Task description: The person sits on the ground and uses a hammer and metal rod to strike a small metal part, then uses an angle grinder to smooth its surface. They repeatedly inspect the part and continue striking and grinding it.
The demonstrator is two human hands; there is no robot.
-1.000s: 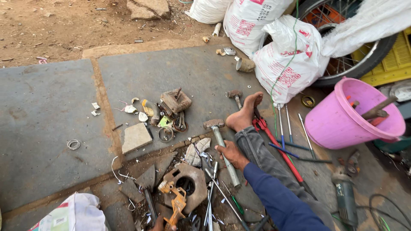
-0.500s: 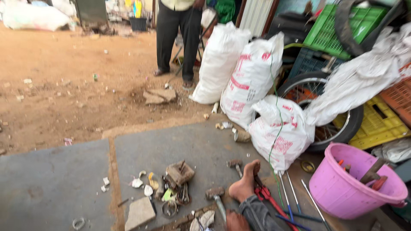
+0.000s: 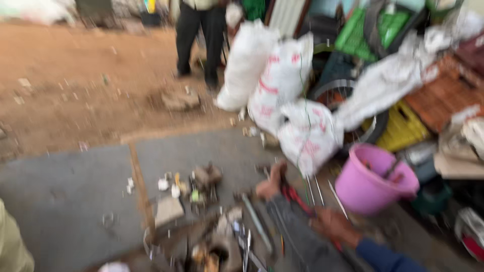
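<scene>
Blur smears this whole head view, so I judge with caution. One hand [image 3: 335, 224], with its blue sleeve running off toward 5 o'clock, rests on the grey-trousered leg [image 3: 297, 236]; I take it for the right one, and I cannot tell whether its fingers are apart or together. The left hand is out of view. Nearest to the hand, just at its 10 o'clock, lie red-handled pliers [image 3: 292, 194] beside the bare foot [image 3: 269, 184], and a hammer [image 3: 254, 221] lies at the hand's 9 o'clock.

Risks as I see them: the bare foot sits among sharp scrap [image 3: 212, 247], so a shifted heel could get cut; the thin metal rods [image 3: 322, 194] could roll underfoot; and with vision this smeared, a reach could miss the pliers.

Counts: one pink bucket [image 3: 375, 184] at 3 o'clock, three white sacks [image 3: 282, 85] at 12 o'clock, about three rods, one hammer, one standing person [image 3: 201, 35].
</scene>
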